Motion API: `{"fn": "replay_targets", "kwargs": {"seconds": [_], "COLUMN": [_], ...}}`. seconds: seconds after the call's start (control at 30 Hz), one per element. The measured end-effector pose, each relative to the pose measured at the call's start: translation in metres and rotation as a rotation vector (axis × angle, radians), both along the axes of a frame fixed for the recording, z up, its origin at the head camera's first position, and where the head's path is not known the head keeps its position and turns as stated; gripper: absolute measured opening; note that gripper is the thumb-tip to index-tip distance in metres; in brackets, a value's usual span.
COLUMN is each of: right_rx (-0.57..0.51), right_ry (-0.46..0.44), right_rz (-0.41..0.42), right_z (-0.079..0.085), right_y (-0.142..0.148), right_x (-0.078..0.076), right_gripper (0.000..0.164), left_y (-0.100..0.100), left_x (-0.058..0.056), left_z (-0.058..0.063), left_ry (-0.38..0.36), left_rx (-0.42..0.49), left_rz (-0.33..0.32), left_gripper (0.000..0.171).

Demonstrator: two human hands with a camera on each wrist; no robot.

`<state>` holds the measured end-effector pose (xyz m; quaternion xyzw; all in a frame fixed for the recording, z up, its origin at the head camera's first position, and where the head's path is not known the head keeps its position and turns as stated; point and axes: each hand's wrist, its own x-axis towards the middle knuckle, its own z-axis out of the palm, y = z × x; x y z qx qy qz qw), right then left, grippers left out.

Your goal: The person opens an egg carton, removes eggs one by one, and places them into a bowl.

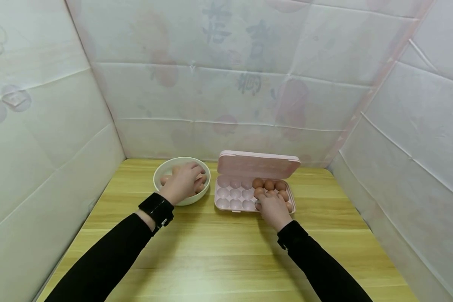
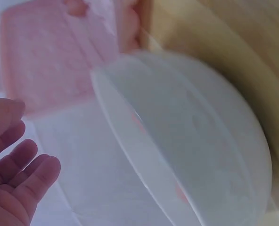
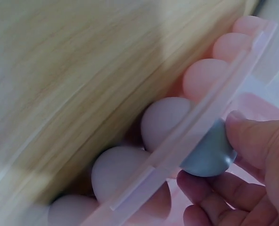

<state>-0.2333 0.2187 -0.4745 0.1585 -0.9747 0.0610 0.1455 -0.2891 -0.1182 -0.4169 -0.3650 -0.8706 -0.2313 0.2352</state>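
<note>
My left hand [image 1: 183,182] is over the white bowl [image 1: 186,202], which has several brown eggs [image 1: 165,179] in it. In the left wrist view its fingers [image 2: 33,181] are loosely bent, with nothing between them and the thumb. At the front row of the pink egg box [image 1: 226,210], my right hand [image 1: 274,211] pinches an egg [image 3: 210,153] between thumb and fingertips. That egg looks blue-grey in the right wrist view and sits right at the box's rim. Several brown eggs [image 1: 269,184] fill cups on the box's right side, partly hidden by the hand.
The box's lid [image 1: 258,165] stands raised at the back. Vacant cups [image 1: 235,193] take up the box's left half. A wooden table [image 1: 211,256] bears both bowl and box. Pale printed sheets [image 1: 226,96] wall in the back and both sides.
</note>
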Motion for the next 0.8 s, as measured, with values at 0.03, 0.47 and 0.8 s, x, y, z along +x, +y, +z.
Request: {"fn": "replay_targets", "kwargs": {"seconds": [0.03, 0.47, 0.8], "right_rx": [-0.022, -0.846, -1.413], "right_ry": [0.001, -0.435, -0.839], "right_rz": [0.004, 0.033, 0.310], "right_z": [0.001, 0.024, 0.033], "right_y": [0.001, 0.012, -0.004], "right_x": [0.000, 0.019, 0.040], "right_gripper": [0.017, 0.039, 0.054], "left_y": [0.001, 0.016, 0.040], "left_x": [0.005, 0.065, 0.087], "left_z": [0.000, -0.003, -0.003], "left_ry": [0.011, 0.008, 0.056], "left_rx": [0.001, 0.059, 0.067], "left_rz": [-0.005, -0.007, -0.154], "left_gripper": [0.014, 0.027, 0.056]}}
